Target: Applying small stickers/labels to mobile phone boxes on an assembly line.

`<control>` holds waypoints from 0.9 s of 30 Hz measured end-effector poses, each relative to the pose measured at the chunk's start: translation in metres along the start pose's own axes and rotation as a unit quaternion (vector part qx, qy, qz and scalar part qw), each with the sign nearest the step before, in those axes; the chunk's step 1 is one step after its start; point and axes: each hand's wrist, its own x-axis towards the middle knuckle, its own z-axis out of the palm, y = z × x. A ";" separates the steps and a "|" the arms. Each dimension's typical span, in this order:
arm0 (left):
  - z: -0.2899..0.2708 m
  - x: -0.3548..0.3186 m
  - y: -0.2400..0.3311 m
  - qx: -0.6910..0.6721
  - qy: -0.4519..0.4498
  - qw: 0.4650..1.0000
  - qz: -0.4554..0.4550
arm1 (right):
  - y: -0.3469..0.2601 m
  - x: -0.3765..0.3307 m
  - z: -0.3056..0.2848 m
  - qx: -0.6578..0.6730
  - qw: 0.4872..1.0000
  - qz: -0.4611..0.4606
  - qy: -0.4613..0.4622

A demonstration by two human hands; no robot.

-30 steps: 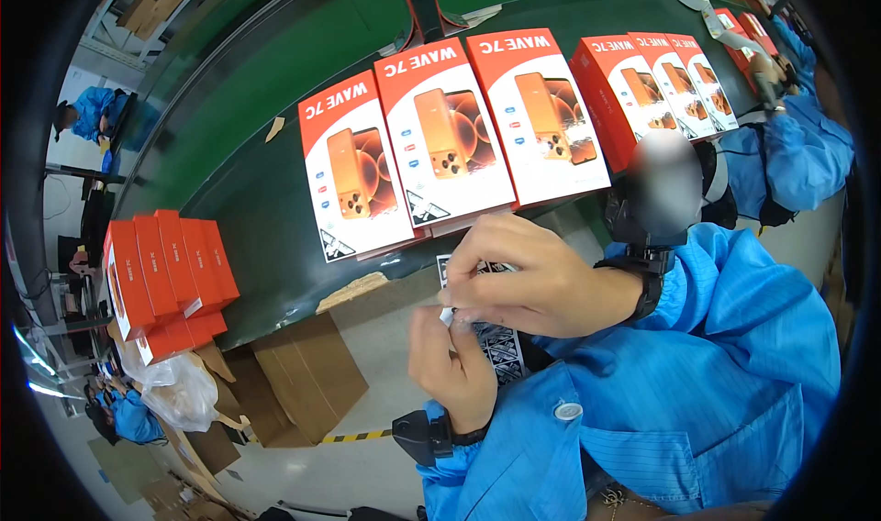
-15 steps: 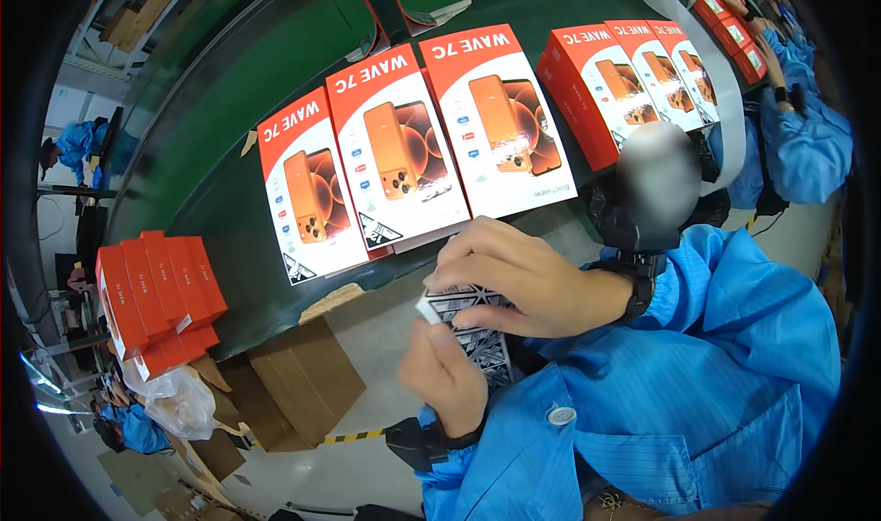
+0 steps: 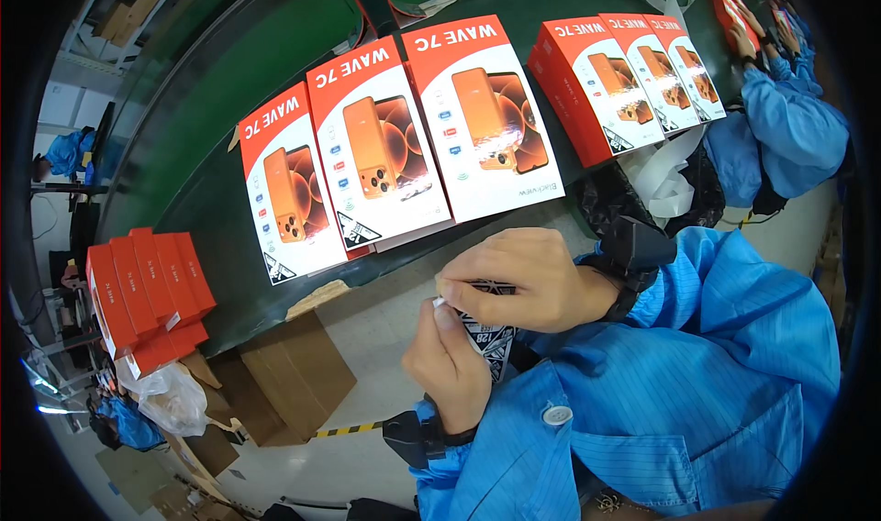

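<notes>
My left hand [image 3: 447,360] and my right hand [image 3: 525,281] meet in front of the table edge. Between them is a sheet of black-and-white triangular stickers [image 3: 491,342], partly covered by my fingers. The left thumb and fingers pinch a small white piece [image 3: 439,302] at the sheet's edge; whether it is sticker or backing I cannot tell. My right hand closes over the top of the sheet, its fingertips touching the left ones. Beyond my hands lie red-and-white phone boxes: a left box [image 3: 298,191], a middle box [image 3: 385,145] and a right box [image 3: 486,122]. The left and middle ones carry triangular stickers at a near corner.
More phone boxes [image 3: 596,85] stand at the right of the dark green table. A black bag [image 3: 606,202] below them holds a curled white strip [image 3: 665,186]. Red boxes [image 3: 147,292] are stacked at left, above an open cardboard carton [image 3: 294,383]. A co-worker [image 3: 794,127] handles a red box.
My fingertips have drawn together, covering more of the sheet's upper part. The white strip that hung past the right-hand boxes is gone from there. The view has shifted slightly.
</notes>
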 end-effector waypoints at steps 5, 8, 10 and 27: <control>-0.001 0.002 0.004 -0.023 -0.024 0.999 -0.020 | 0.004 0.004 0.005 -0.035 0.997 0.019 0.063; 0.001 0.004 0.003 -0.012 -0.041 0.999 -0.023 | 0.002 0.006 -0.006 -0.076 0.996 0.031 0.019; 0.005 0.005 0.003 -0.020 -0.030 0.999 -0.024 | 0.002 0.007 -0.007 -0.082 0.996 0.018 0.025; 0.000 0.010 -0.023 -0.287 -0.140 0.947 -0.021 | 0.001 0.004 -0.014 0.094 0.995 0.018 -0.040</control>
